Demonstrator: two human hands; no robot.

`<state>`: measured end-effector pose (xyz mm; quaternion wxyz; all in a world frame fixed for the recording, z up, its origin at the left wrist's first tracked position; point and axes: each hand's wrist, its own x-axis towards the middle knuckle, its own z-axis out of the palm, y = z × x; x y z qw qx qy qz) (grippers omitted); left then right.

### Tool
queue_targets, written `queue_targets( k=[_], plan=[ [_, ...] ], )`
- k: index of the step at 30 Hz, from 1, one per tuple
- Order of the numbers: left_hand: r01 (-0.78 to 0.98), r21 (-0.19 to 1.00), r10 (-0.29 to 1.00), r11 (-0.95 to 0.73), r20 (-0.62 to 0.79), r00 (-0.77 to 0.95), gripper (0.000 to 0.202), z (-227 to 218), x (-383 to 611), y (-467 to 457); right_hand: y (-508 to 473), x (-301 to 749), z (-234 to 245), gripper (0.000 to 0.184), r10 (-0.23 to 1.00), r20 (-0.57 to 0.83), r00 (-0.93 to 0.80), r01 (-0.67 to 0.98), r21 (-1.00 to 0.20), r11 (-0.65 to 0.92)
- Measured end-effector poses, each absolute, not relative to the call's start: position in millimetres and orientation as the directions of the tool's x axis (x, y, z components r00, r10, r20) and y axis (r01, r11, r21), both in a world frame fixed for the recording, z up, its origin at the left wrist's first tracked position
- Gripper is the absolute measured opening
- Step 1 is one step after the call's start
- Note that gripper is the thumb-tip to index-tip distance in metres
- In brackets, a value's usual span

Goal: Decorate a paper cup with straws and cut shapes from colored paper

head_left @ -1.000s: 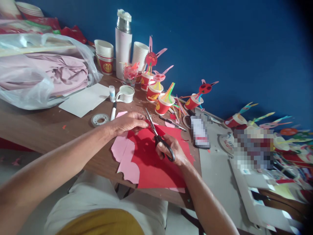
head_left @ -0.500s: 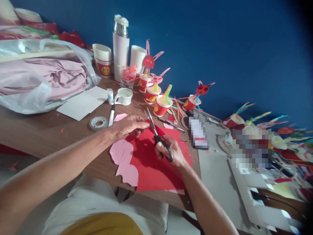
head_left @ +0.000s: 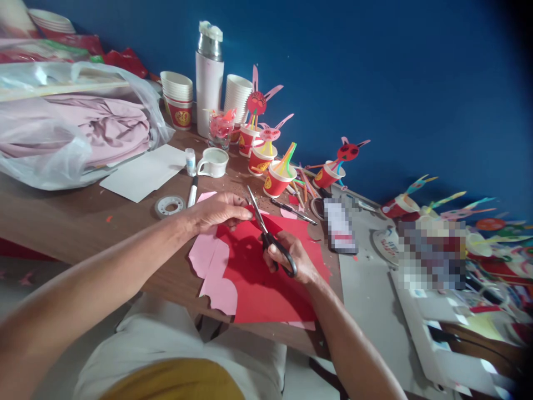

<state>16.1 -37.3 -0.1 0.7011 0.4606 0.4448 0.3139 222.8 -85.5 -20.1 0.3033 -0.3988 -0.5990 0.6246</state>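
My right hand (head_left: 293, 258) is wrapped round the black handles of a pair of scissors (head_left: 259, 212), whose blades point up and to the left. In my left hand (head_left: 222, 212), thumb and fingers pinch a small piece of red paper (head_left: 251, 210) close beside the blades. How far the blades reach into this piece is hard to make out. Below both hands a large red sheet of paper (head_left: 275, 294) lies on the table. Cut pink paper (head_left: 220, 291) with wavy edges sits along its left side.
Around the work stand a roll of tape (head_left: 170, 207), a marker (head_left: 192, 191), a glue stick (head_left: 190, 161), a white mug (head_left: 214, 162) and a phone (head_left: 340, 225). Behind are a paper cup with straws (head_left: 278, 179), a flask (head_left: 209, 91) and rabbit-faced cup figures (head_left: 256, 104). A plastic bag (head_left: 75, 128) lies left.
The whole view has shifted slightly. The scissor blades look closer together than before. Both hands keep nearly the same place over the red sheet.
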Motion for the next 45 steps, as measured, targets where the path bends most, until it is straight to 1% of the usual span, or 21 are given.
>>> queue_targets(
  k=[5, 9, 15, 29, 33, 36, 41, 45],
  plan=[
    [0.020, 0.929, 0.834, 0.370, -0.342, 0.432, 0.003, 2.2, 15.5, -37.3, -85.1, 226.2, -18.0, 0.037, 0.830, -0.129, -0.542, 0.145, -0.988, -0.060],
    [0.022, 0.924, 0.823, 0.381, -0.350, 0.447, 0.004, 2.0, 15.3, -36.4, -84.8, 226.8, -15.9, 0.036, 0.831, -0.137, -0.539, 0.186, -0.982, -0.041],
    [0.025, 0.916, 0.799, 0.400, -0.361, 0.481, 0.007, 1.7, 14.0, -35.3, -84.4, 225.9, -15.0, 0.040, 0.838, -0.158, -0.523, 0.197, -0.979, -0.061],
    [0.038, 0.920, 0.783, 0.391, -0.354, 0.511, 0.004, 0.4, 11.7, -33.3, -85.7, 226.9, -13.1, 0.037, 0.851, -0.192, -0.488, 0.237, -0.968, -0.083],
    [0.009, 0.903, 0.783, 0.430, -0.378, 0.494, 0.003, 2.2, 13.7, -34.3, -84.8, 225.2, -13.7, 0.039, 0.859, -0.192, -0.475, 0.217, -0.971, -0.097],
    [-0.004, 0.894, 0.783, 0.449, -0.391, 0.483, 0.006, 3.5, 15.4, -36.6, -84.4, 223.8, -16.5, 0.039, 0.868, -0.178, -0.464, 0.168, -0.980, -0.111],
    [-0.053, 0.893, 0.777, 0.448, -0.359, 0.517, 0.012, -1.1, 17.3, -38.0, -83.2, 223.7, -23.4, 0.035, 0.888, -0.125, -0.442, 0.095, -0.991, -0.092],
    [-0.117, 0.895, 0.833, 0.430, -0.343, 0.434, 0.010, -6.6, 20.2, -37.4, -82.3, 224.2, -24.7, 0.033, 0.889, -0.112, -0.445, 0.079, -0.993, -0.086]
  ],
)
